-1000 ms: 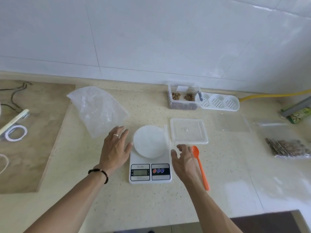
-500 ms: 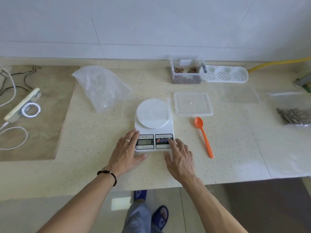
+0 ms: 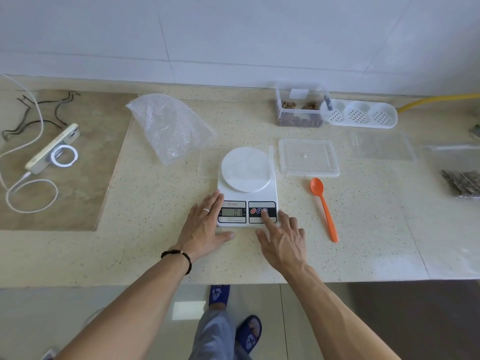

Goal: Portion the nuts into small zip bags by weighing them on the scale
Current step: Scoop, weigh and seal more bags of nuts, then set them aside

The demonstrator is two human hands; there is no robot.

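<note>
A white digital scale [image 3: 246,178] with a bare round platter stands mid-counter, its display lit. My left hand [image 3: 205,227] lies flat against the scale's left front corner. My right hand [image 3: 281,237] presses its index fingertip on the rightmost button of the scale. A clear tub of nuts [image 3: 300,110] stands at the back, its lid [image 3: 307,157] flat behind the scale's right side. An orange spoon [image 3: 324,207] lies right of the scale. Small clear zip bags [image 3: 381,146] lie flat at the right, and a filled bag of nuts [image 3: 462,183] sits at the right edge.
A crumpled clear plastic bag [image 3: 171,126] lies left of the scale. A white perforated tray [image 3: 361,115] sits beside the tub. A phone [image 3: 53,148] with a white cable rests on the brown inset at the left. A yellow hose [image 3: 439,100] runs along the back right.
Both hands slid from the scale's sides to its front edge. My right index finger has come onto the button panel. The camera view tilted down, showing floor and slippers.
</note>
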